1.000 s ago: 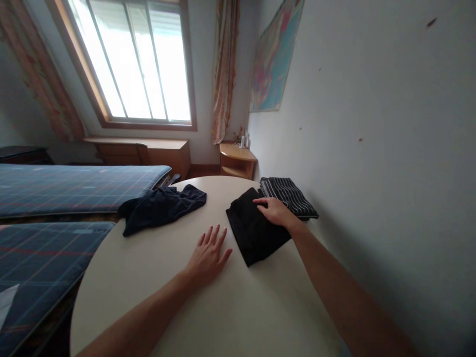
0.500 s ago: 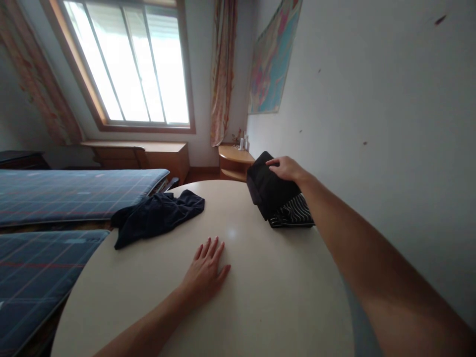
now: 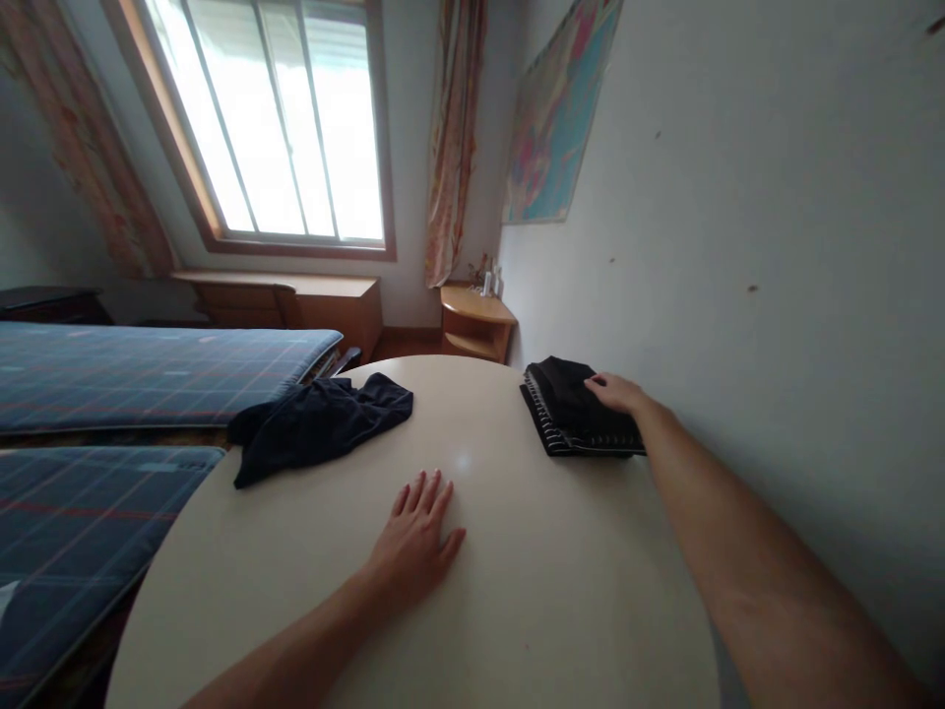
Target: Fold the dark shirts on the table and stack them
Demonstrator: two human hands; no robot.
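My left hand (image 3: 419, 537) lies flat on the pale round table (image 3: 576, 591), fingers spread, holding nothing. At the table's right back edge, my right hand (image 3: 616, 391) pinches the top of a folded black cloth (image 3: 567, 394). That cloth rests on a folded black garment with white stripes (image 3: 550, 433), whose striped edges show at the left and front. A crumpled dark navy garment (image 3: 321, 423) lies at the back left of the table, ahead of my left hand and apart from it.
Beds with blue plaid mattresses (image 3: 162, 379) stand left of the table. Behind it are a wooden desk (image 3: 340, 288) and a corner shelf (image 3: 479, 307) with small items. A white wall (image 3: 738, 197) runs along the right.
The black cloth, raised and tilted in my right hand before, now lies on the striped garment, and my right hand is lower. My left hand stays flat on the table. The view has shifted slightly.
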